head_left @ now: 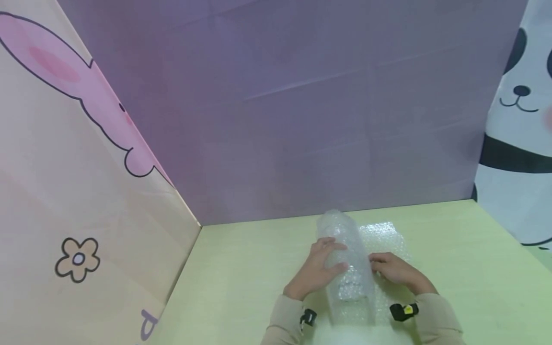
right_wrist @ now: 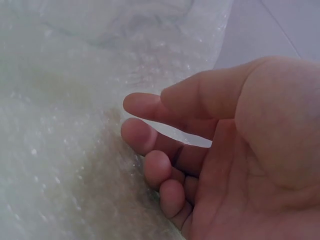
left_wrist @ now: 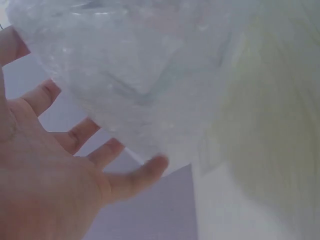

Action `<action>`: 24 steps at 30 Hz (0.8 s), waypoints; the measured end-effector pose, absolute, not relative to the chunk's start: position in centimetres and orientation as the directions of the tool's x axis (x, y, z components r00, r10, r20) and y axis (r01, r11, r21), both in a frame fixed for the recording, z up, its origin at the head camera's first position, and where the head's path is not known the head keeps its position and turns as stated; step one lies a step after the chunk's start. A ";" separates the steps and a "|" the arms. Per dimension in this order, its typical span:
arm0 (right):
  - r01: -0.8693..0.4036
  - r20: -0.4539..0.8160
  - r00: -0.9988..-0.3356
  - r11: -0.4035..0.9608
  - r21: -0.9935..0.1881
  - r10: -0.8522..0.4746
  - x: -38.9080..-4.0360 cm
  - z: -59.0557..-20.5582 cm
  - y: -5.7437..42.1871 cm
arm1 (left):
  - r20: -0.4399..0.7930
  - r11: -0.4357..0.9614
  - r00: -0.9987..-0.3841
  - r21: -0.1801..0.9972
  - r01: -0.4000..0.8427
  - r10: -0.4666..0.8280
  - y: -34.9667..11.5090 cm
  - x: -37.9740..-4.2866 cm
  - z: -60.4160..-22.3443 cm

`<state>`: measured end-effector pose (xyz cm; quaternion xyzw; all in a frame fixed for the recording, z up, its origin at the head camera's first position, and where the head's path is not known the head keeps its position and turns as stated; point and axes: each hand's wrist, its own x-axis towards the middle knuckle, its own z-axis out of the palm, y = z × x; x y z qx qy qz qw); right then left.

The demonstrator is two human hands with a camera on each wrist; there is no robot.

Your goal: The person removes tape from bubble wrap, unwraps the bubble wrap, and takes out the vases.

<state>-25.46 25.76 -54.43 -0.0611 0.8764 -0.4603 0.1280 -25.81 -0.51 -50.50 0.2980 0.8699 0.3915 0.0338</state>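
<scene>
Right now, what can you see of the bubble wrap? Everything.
The bubble wrap is translucent, whitish, shiny film, plastic by its look, with small bubbles. Part forms a rounded, roll-like bundle lying lengthwise away from the person; a flat stretch shows on the pale yellow-green table to the bundle's right and at its near end. The left hand rests on the bundle's left side, fingers spread; the right hand touches its right side, fingers bent. Whether it encloses anything is unclear.
</scene>
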 end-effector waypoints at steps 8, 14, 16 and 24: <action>0.034 -0.184 -0.959 0.554 -0.832 -0.217 -25.5 -54.4 25.8 | 0.297 0.575 -0.729 0.464 0.674 0.616 0.0 -25.1 -49.3; 0.027 -0.176 -0.959 0.549 -0.836 -0.220 -25.5 -54.5 25.7 | 0.240 0.611 -0.680 0.305 0.730 0.693 1.0 -23.5 -48.0; 0.032 -0.180 -0.959 0.545 -0.838 -0.220 -25.5 -54.5 25.7 | 0.211 0.608 -0.661 0.269 0.747 0.720 1.1 -23.2 -47.9; 0.038 -0.185 -0.958 0.543 -0.839 -0.217 -25.6 -54.7 25.8 | 0.185 0.597 -0.640 0.238 0.766 0.746 1.3 -22.6 -47.7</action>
